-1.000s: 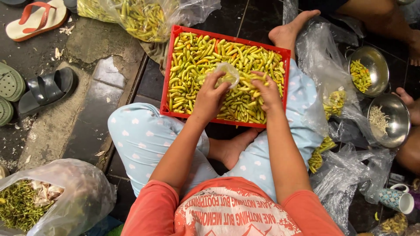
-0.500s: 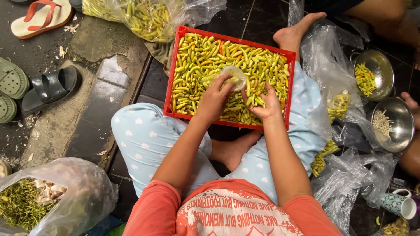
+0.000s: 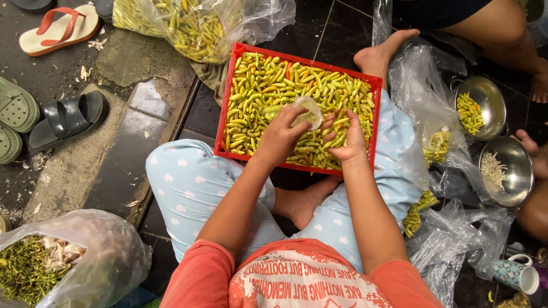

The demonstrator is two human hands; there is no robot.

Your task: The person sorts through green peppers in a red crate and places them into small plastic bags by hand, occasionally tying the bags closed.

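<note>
Chillies [image 3: 268, 85] fill the red crate [image 3: 224, 114] that rests across my lap, heaped in a loose layer from edge to edge. My left hand [image 3: 281, 138] is closed around a small clear plastic bag [image 3: 307, 112], pinching its mouth just over the near middle of the crate. My right hand [image 3: 345, 137] is clenched on a small bunch of chillies right beside the bag — fingertips touching the pile.

To do this well, I judge the bag's mouth should be held wide and tilted toward the right hand, and the bunch gathered so the pods lie side by side, then slid in lengthwise rather than dropped crosswise.

The pods in my right hand run roughly from the near edge toward the far edge, slanting a little left toward the bag; which end is the stem I cannot tell. Elsewhere in the crate the chillies lie every which way — no common direction.
</note>
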